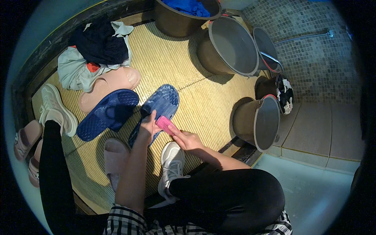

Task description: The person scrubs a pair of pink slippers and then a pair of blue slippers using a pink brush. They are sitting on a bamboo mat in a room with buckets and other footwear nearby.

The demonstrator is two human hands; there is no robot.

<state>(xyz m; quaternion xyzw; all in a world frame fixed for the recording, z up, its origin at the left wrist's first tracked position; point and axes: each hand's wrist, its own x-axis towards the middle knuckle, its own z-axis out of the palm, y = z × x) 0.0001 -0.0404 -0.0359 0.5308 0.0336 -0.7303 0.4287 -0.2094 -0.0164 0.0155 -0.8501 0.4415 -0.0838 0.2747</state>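
Observation:
A wet dark blue slide sandal (161,101) lies in front of me, my left hand (149,125) on its near part, the fingers partly hidden. My right hand (186,139) grips a small pink brush (165,125), whose far end is beside my left hand's fingers. Whitish wet streaks mark the sandal's toe end. Its mate, another blue slide (97,123), rests to the left. Beyond that one is a pink slide (110,85), and a second pink slide (115,154) lies nearer, left of my left forearm.
A ribbed yellowish mat (205,102) covers the floor. Clothes (101,44) are heaped at upper left. Grey buckets (217,53) stand at the upper right, one holding blue cloth (188,7); another bucket (249,120) leans at right. My white shoes (173,160) flank the slides.

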